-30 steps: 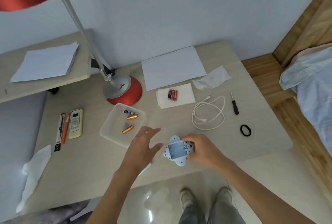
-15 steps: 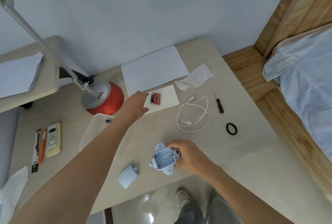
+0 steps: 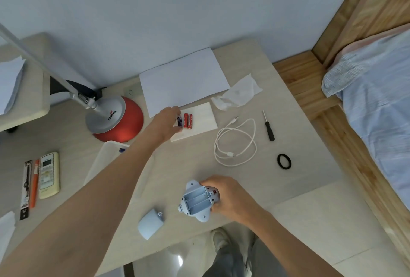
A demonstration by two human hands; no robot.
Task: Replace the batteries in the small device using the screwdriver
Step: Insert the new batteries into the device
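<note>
Head view looks down on a beige table [image 3: 277,183] whose near edge runs just below the small device [image 3: 196,202]. The right hand [image 3: 228,198] grips that pale blue device by its right side, fingers curled around it, the open battery bay facing up with its three empty slots running diagonally from near left to far right. Its detached cover [image 3: 149,223] lies just left of it, close to the table's edge. The left hand [image 3: 165,124] reaches far across to a white napkin [image 3: 199,120], thumb and fingers closing around the leftmost of three batteries [image 3: 186,121] lying side by side, long axes pointing away from the person. Open tabletop lies between device and napkin. The screwdriver [image 3: 269,126] rests beside a coiled white cable [image 3: 235,143], tip toward the wall.
</note>
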